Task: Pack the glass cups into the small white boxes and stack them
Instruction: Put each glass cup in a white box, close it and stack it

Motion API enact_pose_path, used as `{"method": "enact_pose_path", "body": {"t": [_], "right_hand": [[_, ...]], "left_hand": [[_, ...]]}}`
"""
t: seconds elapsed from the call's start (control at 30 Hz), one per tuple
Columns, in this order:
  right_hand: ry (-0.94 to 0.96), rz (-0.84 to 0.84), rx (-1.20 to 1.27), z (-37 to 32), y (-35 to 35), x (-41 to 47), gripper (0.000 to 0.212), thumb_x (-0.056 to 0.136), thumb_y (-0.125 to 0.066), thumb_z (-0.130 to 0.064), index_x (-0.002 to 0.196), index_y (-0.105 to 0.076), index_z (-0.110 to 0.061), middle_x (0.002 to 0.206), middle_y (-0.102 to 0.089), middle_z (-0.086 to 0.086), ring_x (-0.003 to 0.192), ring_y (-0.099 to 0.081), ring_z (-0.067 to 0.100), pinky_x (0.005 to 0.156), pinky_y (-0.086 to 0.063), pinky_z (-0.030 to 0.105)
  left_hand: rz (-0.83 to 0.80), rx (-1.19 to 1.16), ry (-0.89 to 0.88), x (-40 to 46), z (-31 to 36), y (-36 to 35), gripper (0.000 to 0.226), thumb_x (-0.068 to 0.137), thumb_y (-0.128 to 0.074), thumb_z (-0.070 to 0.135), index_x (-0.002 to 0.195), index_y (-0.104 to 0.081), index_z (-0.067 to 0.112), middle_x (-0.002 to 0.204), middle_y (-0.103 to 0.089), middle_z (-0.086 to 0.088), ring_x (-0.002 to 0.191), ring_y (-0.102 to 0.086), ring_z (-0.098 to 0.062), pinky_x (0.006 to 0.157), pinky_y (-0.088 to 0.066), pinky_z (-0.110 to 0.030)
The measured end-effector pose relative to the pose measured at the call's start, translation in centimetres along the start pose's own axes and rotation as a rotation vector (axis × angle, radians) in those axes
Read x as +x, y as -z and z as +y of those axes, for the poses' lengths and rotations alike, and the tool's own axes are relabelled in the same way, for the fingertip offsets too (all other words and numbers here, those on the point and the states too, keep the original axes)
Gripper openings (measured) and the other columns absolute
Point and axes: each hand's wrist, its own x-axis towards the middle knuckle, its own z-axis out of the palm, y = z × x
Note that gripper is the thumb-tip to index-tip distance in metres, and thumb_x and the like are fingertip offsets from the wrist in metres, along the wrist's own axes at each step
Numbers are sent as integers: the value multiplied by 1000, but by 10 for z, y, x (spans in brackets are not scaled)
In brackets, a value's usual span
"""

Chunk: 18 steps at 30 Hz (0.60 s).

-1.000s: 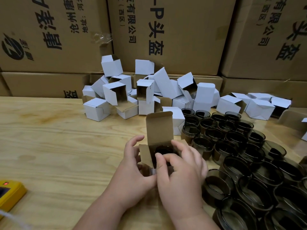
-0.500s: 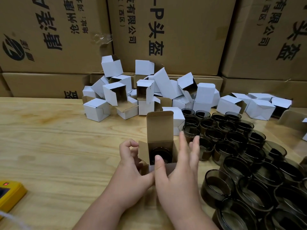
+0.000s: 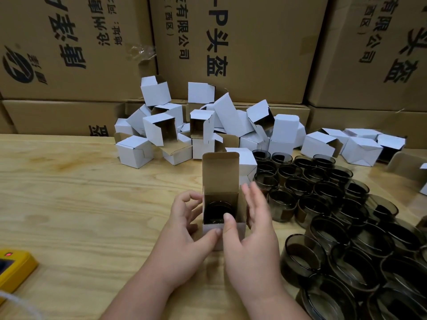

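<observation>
A small white box (image 3: pixel 220 174) stands upright on the wooden table (image 3: pixel 80 204), its brown lid flap raised. Inside it sits a dark smoked glass cup (image 3: pixel 217 210). My left hand (image 3: pixel 184 234) holds the box from the left, thumb on its front wall and fingers curled at its left side. My right hand (image 3: pixel 251 241) has its thumb on the front rim and straight fingers along the right side flap. Several more glass cups (image 3: pixel 335 204) stand in rows to the right.
A loose pile of empty white boxes (image 3: pixel 203 125) lies at the back of the table. Large brown cartons (image 3: pixel 242 47) form a wall behind it. A yellow device (image 3: pixel 13 269) with a white cable sits at the front left edge.
My right hand has come off the top of the cup, which now sits down inside the box. Its fingers have straightened beside the box. The left hand has stayed on the box.
</observation>
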Motion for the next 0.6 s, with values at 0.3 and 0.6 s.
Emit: {"method": "enact_pose_path", "body": {"t": [0.3,0.6], "right_hand": [[-39,-80,-23,2,-3,1,17,95,-63,-27,92,-67,-43,143,-46,-27,120,-33,-34,91,-30,-5],[-130,-74,85,2,-6,1,25,105,-49,-20,109,-64,-40,139,-55,-21,118,-41,-29,89,-29,-6]], "left_hand": [[32,-40,52,-3,12,-2,29,84,-65,39,111,-64,47,119,-68,27,119,-61,2,94,-51,-27],[197,-219,29,4,6,-16,14,97,-64,21,91,-70,33,110,-69,35,109,-63,12,86,-49,-10]]}}
